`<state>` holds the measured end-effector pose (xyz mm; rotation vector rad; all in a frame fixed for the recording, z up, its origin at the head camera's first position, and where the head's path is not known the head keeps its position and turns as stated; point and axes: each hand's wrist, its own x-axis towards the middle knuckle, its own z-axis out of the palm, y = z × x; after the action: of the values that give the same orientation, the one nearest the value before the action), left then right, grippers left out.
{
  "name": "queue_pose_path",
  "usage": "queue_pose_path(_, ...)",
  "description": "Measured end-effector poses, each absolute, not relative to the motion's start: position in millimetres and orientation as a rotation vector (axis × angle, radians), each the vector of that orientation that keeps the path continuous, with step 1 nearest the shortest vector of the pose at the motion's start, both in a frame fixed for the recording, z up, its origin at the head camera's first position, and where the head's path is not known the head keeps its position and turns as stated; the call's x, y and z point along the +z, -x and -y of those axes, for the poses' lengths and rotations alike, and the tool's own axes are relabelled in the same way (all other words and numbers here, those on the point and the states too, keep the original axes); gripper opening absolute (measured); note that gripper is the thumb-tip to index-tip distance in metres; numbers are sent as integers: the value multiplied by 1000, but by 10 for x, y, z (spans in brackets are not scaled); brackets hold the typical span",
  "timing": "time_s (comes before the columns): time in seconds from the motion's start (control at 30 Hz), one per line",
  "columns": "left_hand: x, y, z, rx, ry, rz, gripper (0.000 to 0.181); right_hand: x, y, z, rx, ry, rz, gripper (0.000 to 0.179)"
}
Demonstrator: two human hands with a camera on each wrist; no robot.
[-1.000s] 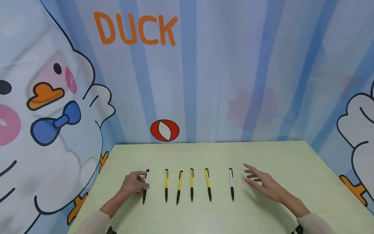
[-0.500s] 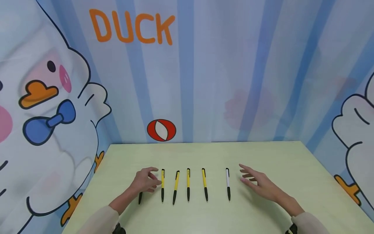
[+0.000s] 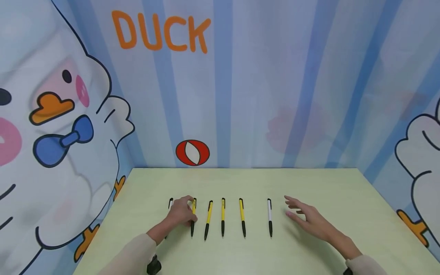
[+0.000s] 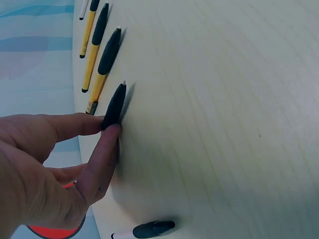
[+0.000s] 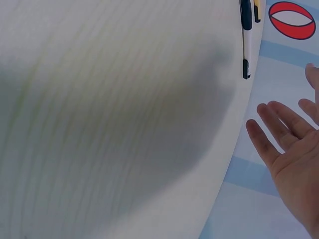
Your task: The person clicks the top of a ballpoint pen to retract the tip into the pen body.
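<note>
My left hand [image 3: 180,213] pinches the leftmost yellow pen [image 3: 194,206] between thumb and fingers. In the left wrist view, the fingertips lie on that pen's black grip [image 4: 115,104], its tip pointing away from the hand. Partly covered by the hand in the head view is a white pen [image 3: 170,202] on the left. Three more yellow pens, [image 3: 208,218] the nearest of them, lie to the right in a row. Beyond them lies another white pen [image 3: 269,211]. My right hand [image 3: 312,222] hovers to its right, fingers spread, holding nothing.
The pens lie roughly parallel on a pale wooden-patterned table [image 3: 254,256]. A blue striped cloth backdrop [image 3: 247,95] with duck drawings rises behind the table and along its sides.
My left hand has left the white pen at the left end, moved right, and taken hold of the first yellow pen. The right hand stays almost still.
</note>
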<state>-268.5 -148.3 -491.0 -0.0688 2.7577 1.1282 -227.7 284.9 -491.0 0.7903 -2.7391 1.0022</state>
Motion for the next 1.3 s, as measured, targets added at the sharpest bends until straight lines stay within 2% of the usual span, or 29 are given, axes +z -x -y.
queue_pose_path(0.37, -4771, 2686, 1526, 1387, 137, -2564, 70, -4856, 2275, -2845, 956, -788, 2719, 50)
queue_pose_path(0.73, -4651, 2535, 1447, 1626, 73, -2483, 73, -4883, 2347, -2756, 894, -783, 2708, 52)
queue_pose_path(1.3, -4556, 2315, 1086, 1867, -241, -2253, 72, -4812, 2408, -2352, 1031, -859, 2590, 63)
